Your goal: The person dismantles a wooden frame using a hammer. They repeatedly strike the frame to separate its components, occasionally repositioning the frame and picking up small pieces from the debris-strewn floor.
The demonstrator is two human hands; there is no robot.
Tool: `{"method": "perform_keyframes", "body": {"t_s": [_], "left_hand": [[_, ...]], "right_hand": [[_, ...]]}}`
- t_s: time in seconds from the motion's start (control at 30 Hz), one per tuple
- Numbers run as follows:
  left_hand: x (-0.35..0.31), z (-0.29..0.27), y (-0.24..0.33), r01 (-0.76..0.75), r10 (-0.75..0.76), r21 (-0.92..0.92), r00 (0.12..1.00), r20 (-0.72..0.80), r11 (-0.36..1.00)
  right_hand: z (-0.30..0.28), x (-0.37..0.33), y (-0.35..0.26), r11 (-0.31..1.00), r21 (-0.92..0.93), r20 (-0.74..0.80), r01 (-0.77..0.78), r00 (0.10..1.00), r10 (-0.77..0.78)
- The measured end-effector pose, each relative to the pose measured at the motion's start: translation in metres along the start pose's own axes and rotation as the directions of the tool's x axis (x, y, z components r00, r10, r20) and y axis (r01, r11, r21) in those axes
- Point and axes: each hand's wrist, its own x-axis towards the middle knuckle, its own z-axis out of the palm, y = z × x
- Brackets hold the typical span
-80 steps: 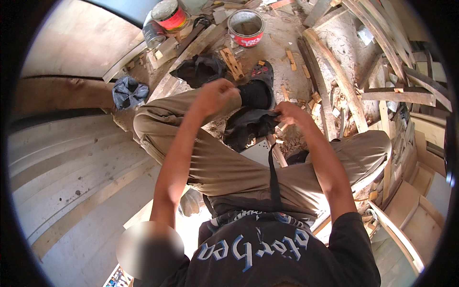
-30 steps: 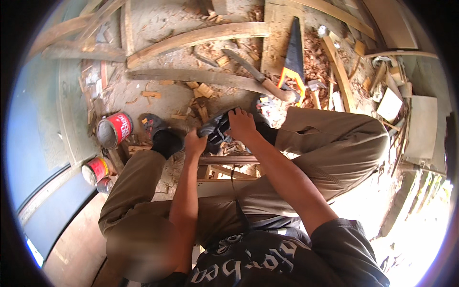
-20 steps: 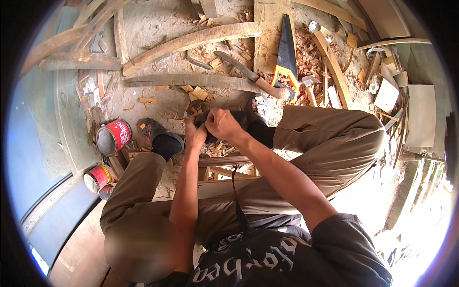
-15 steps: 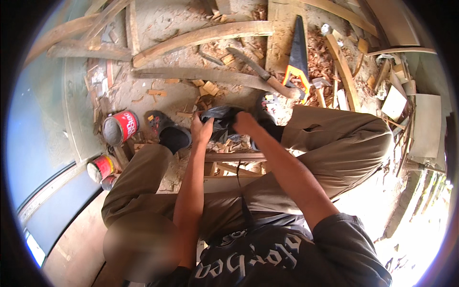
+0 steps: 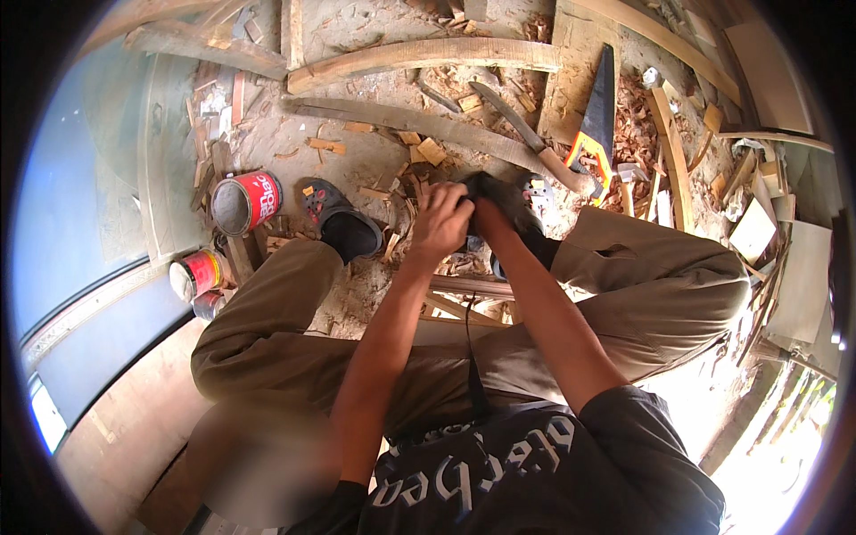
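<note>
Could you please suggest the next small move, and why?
Perhaps the left hand should draw the black bag gently leftward, since the bag looks bunched, those fingers curl at its left edge, and the right hand is partly hidden by it.

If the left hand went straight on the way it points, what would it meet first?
The left hand would likely meet the black crumpled material first, apparently right against its fingertips; depth beyond is unclear.
</note>
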Motion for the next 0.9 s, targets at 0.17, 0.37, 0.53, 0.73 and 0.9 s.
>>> {"method": "perform_keyframes", "body": {"t_s": [0.17,0.37,0.53,0.73,0.9], "left_hand": [[-0.018,0.049,-0.009,0.183,-0.271,0.447,0.952,0.140,0.876],[-0.038,0.050,-0.038,0.366,-0.501,0.528,0.855,0.134,0.766],[-0.023,0.019,-0.033,0.554,-0.637,0.347,0.745,0.199,0.757],[-0.037,0.033,-0.033,0.521,-0.612,0.366,0.765,0.200,0.771],[-0.030,0.030,-0.027,0.532,-0.623,0.362,0.752,0.215,0.766]], "right_hand": [[0.010,0.006,0.016,0.968,-0.239,-0.180,0.073,0.977,-0.118],[-0.008,0.007,0.007,0.902,-0.424,0.036,-0.086,0.993,0.111],[-0.016,0.003,0.007,0.876,-0.469,0.073,-0.112,0.984,0.165],[-0.018,-0.002,0.003,0.866,-0.489,0.120,-0.106,0.975,0.187],[-0.013,-0.008,-0.003,0.936,-0.340,0.067,-0.089,0.991,0.118]]}}
